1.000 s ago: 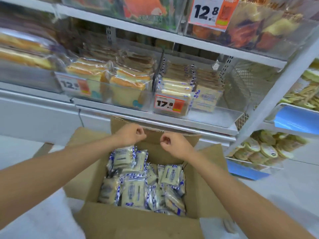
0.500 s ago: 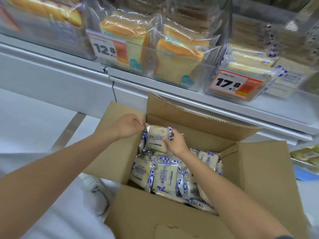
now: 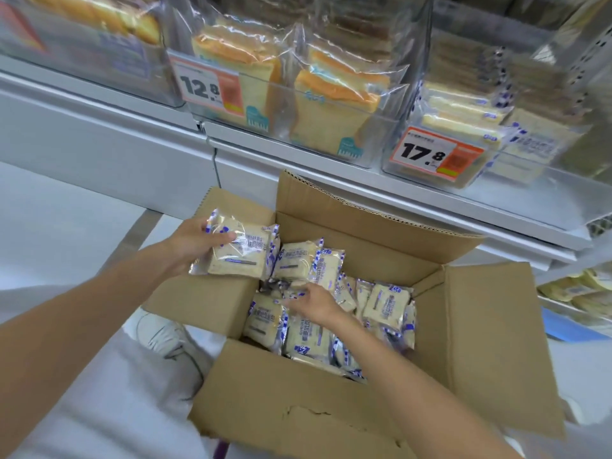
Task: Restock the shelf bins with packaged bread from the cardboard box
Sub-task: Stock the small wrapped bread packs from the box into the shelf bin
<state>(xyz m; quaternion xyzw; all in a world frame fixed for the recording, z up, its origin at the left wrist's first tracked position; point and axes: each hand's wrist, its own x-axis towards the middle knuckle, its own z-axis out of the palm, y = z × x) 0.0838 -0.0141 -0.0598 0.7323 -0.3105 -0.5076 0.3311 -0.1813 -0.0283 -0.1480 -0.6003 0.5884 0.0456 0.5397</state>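
An open cardboard box (image 3: 480,342) stands on the floor below the shelf, holding several white-and-blue bread packets (image 3: 385,304). My left hand (image 3: 195,241) holds one bread packet (image 3: 240,253) above the box's left flap. My right hand (image 3: 314,303) reaches into the box, its fingers closing on another packet (image 3: 281,291) among the pile. Up on the shelf at the right, a clear bin (image 3: 516,150) with a 17.8 price tag holds the same kind of packets.
Clear bin (image 3: 281,127) with a 12.8 tag holds sliced loaf bags at upper centre. Another bin of bread (image 3: 99,44) sits at upper left. My white shoe (image 3: 162,336) rests on the floor left of the box. A lower shelf with round buns (image 3: 576,289) shows at right.
The view has dropped closer to the box. My left hand has taken the packet and lifted it to the left; my right hand has gone lower into the box onto another packet.
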